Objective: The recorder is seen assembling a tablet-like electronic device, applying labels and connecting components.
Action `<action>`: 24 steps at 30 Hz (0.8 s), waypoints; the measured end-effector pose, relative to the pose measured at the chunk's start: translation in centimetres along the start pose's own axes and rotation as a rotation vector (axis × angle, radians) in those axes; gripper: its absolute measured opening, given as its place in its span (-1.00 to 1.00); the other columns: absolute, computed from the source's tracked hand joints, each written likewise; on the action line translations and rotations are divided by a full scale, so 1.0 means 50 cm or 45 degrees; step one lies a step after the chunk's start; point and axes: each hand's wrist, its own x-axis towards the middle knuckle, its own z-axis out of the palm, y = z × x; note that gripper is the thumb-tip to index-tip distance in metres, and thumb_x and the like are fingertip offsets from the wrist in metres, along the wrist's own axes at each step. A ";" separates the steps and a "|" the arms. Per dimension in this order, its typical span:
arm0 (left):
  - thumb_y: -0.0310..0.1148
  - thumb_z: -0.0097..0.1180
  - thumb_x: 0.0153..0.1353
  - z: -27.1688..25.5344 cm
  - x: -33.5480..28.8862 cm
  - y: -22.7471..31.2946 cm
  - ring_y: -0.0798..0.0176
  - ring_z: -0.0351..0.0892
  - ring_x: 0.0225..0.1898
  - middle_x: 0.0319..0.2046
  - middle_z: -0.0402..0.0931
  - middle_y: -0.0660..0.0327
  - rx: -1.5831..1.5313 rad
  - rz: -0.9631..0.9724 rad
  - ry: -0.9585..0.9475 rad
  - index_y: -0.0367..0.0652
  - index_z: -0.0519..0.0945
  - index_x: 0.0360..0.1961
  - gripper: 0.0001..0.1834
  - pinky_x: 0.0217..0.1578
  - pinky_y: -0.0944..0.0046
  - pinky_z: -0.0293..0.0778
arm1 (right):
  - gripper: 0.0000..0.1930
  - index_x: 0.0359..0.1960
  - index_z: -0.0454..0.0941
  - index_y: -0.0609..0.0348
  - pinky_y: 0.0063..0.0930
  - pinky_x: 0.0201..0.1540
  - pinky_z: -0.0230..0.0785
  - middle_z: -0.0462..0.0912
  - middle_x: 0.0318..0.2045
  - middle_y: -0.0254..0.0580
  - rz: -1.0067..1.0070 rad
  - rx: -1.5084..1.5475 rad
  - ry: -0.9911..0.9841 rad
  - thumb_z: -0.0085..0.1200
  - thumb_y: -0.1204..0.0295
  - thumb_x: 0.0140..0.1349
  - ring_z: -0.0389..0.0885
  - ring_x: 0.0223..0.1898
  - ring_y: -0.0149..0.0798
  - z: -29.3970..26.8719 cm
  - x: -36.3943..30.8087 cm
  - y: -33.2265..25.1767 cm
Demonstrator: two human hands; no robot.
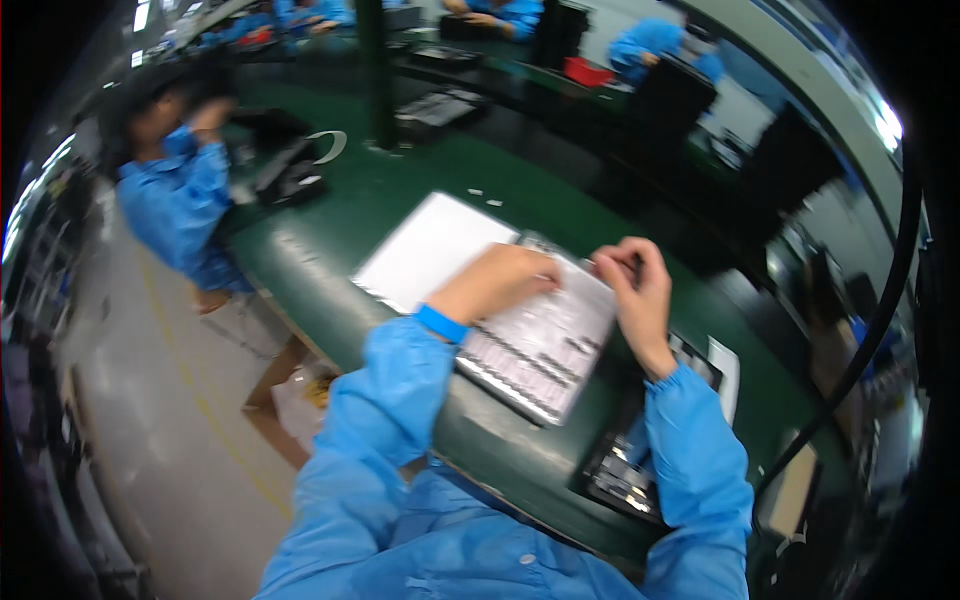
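A flat, silvery-white sheet with rows of small dark parts [535,345] lies at a slant on the green table in front of me. My left hand [505,283] is over its far left part, fingers curled and closed toward the sheet; what they grip is hidden. Above the far right corner is my right hand [640,290], thumb and fingertips drawn together in a pinch. Anything between those fingertips is too small or blurred to name. A plain white sheet [425,245] rests left of the parts sheet, partly behind my left hand.
On the green table [330,250], a black tray with metallic parts [625,475] lies by my right forearm. Small white scraps [485,197] lie farther back. A green post [376,75] rises from the table. A co-worker [180,200] is at the left; an open cardboard box [285,400] stands below the edge.
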 end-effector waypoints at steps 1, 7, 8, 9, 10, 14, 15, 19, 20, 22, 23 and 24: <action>-0.34 0.25 0.19 -0.008 0.002 0.008 0.00 0.71 -0.27 -0.32 0.72 0.11 0.060 -0.028 -0.025 -0.07 0.73 -0.25 -0.86 -0.20 0.11 0.59 | -0.82 -0.15 0.37 0.26 -0.55 -0.06 0.53 0.63 -0.26 -0.18 0.011 0.033 0.001 0.13 0.66 0.33 0.65 -0.18 -0.39 -0.006 0.003 -0.010; -0.40 0.38 0.14 -0.006 0.042 0.143 0.38 0.59 -0.58 -0.39 0.74 0.22 -0.072 -0.116 0.352 -0.13 0.75 -0.26 -0.86 -0.53 0.39 0.44 | -0.79 -0.15 0.40 0.27 -0.61 -0.11 0.53 0.62 -0.26 -0.22 -0.005 0.032 -0.033 0.19 0.66 0.28 0.65 -0.18 -0.43 -0.007 -0.014 -0.082; -0.40 0.41 0.11 0.005 0.054 0.160 0.44 0.53 -0.62 -0.42 0.74 0.23 0.028 -0.046 0.437 -0.14 0.76 -0.27 -0.85 -0.57 0.43 0.39 | -0.80 -0.15 0.41 0.28 -0.63 -0.12 0.52 0.61 -0.26 -0.23 -0.044 -0.074 -0.048 0.19 0.65 0.29 0.62 -0.19 -0.46 -0.023 -0.020 -0.093; -0.40 0.41 0.11 0.011 0.065 0.170 0.44 0.53 -0.62 -0.42 0.74 0.23 -0.006 -0.026 0.422 -0.14 0.76 -0.27 -0.85 -0.57 0.43 0.39 | -0.80 -0.15 0.42 0.28 -0.63 -0.12 0.50 0.60 -0.27 -0.24 -0.037 -0.093 -0.079 0.19 0.63 0.29 0.60 -0.19 -0.48 -0.034 -0.023 -0.106; -0.41 0.41 0.11 0.016 0.073 0.177 0.45 0.51 -0.63 -0.43 0.73 0.24 -0.007 0.005 0.476 -0.15 0.76 -0.29 -0.87 -0.58 0.43 0.37 | -0.81 -0.15 0.41 0.28 -0.61 -0.11 0.51 0.60 -0.27 -0.24 -0.038 -0.067 -0.101 0.18 0.62 0.31 0.61 -0.18 -0.47 -0.048 -0.023 -0.117; -0.48 0.36 0.16 0.053 0.111 0.219 0.45 0.61 -0.50 -0.40 0.73 0.23 -0.394 -0.033 0.416 -0.23 0.74 -0.30 -0.91 -0.46 0.47 0.44 | -0.83 -0.08 0.38 0.26 -0.46 -0.07 0.60 0.68 -0.18 -0.08 0.065 0.038 -0.030 0.10 0.51 0.40 0.72 -0.13 -0.25 -0.130 -0.052 -0.175; -0.49 0.35 0.17 0.072 0.126 0.235 0.42 0.65 -0.47 -0.37 0.74 0.20 -0.592 -0.016 0.413 -0.25 0.74 -0.29 -0.91 -0.42 0.48 0.47 | -0.82 -0.08 0.38 0.25 -0.43 -0.07 0.60 0.69 -0.15 -0.05 0.146 0.059 -0.021 0.10 0.48 0.41 0.73 -0.13 -0.23 -0.154 -0.065 -0.190; -0.46 0.35 0.15 0.133 0.175 0.302 0.28 0.69 -0.20 -0.30 0.74 0.21 -0.343 0.341 0.306 -0.23 0.73 -0.27 -0.87 -0.12 0.32 0.53 | -0.73 0.01 0.42 0.22 -0.44 -0.08 0.61 0.69 -0.17 -0.12 0.212 0.138 0.022 0.17 0.43 0.38 0.72 -0.16 -0.30 -0.233 -0.131 -0.219; -0.38 0.37 0.09 0.159 0.183 0.308 0.16 0.65 -0.15 -0.22 0.74 0.28 -0.344 0.377 0.362 -0.13 0.73 -0.31 -0.87 0.01 0.20 0.41 | -0.73 0.02 0.43 0.22 -0.45 -0.07 0.61 0.69 -0.18 -0.14 0.169 0.078 0.057 0.18 0.45 0.37 0.70 -0.17 -0.33 -0.251 -0.145 -0.224; -0.38 0.39 0.08 0.191 0.193 0.323 0.17 0.63 -0.13 -0.15 0.72 0.29 -0.319 0.412 0.360 -0.11 0.73 -0.33 -0.87 -0.01 0.19 0.42 | -0.71 0.03 0.43 0.22 -0.46 -0.07 0.61 0.69 -0.19 -0.16 0.220 0.047 0.095 0.20 0.45 0.36 0.70 -0.15 -0.34 -0.285 -0.175 -0.232; -0.37 0.40 0.07 0.206 0.198 0.331 0.18 0.62 -0.11 -0.07 0.69 0.29 -0.287 0.448 0.386 -0.10 0.73 -0.34 -0.88 -0.02 0.19 0.43 | -0.71 0.03 0.43 0.22 -0.46 -0.07 0.60 0.69 -0.20 -0.16 0.270 0.058 0.101 0.20 0.45 0.36 0.70 -0.15 -0.34 -0.301 -0.187 -0.233; -0.37 0.41 0.04 0.226 0.200 0.334 0.17 0.60 -0.11 0.03 0.61 0.30 -0.304 0.422 0.341 -0.07 0.73 -0.36 -0.87 -0.03 0.18 0.43 | -0.71 0.03 0.43 0.22 -0.46 -0.07 0.60 0.69 -0.20 -0.16 0.268 0.066 0.129 0.20 0.45 0.36 0.70 -0.15 -0.34 -0.313 -0.202 -0.228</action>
